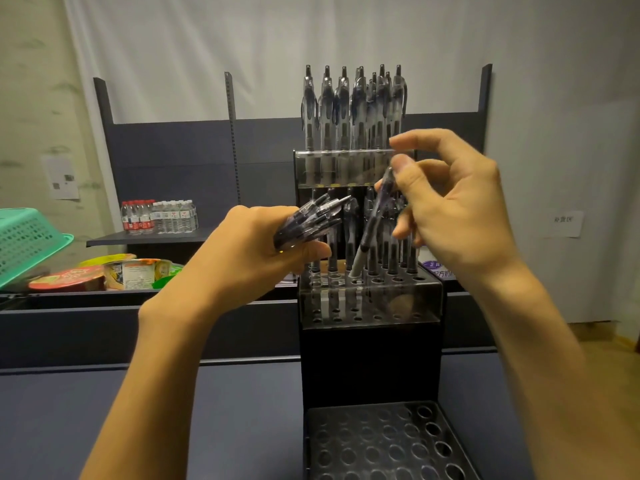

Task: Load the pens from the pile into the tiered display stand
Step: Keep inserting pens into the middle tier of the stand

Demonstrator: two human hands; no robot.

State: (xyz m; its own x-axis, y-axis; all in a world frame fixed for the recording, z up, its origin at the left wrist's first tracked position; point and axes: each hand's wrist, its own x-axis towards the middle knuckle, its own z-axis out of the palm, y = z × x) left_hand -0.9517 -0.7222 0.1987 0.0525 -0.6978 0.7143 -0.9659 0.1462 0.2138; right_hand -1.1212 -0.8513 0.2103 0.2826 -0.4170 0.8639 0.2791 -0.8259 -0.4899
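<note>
Head view: right hand [446, 206] pinches one pen [372, 226], tip at a middle-tier hole of stand [370, 358]; left hand [263, 251] grips spare bundle [311, 220]. Next: upright, drop.

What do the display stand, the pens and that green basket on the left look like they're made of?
Display stand: black body, probably plastic or acrylic; the tier fronts are clear and glossy, with pen tips showing through.
Pens: see-through plastic barrels with dark grips, glinting under the light.
Green basket: moulded plastic by the look, matte, with a grid of holes.
</note>
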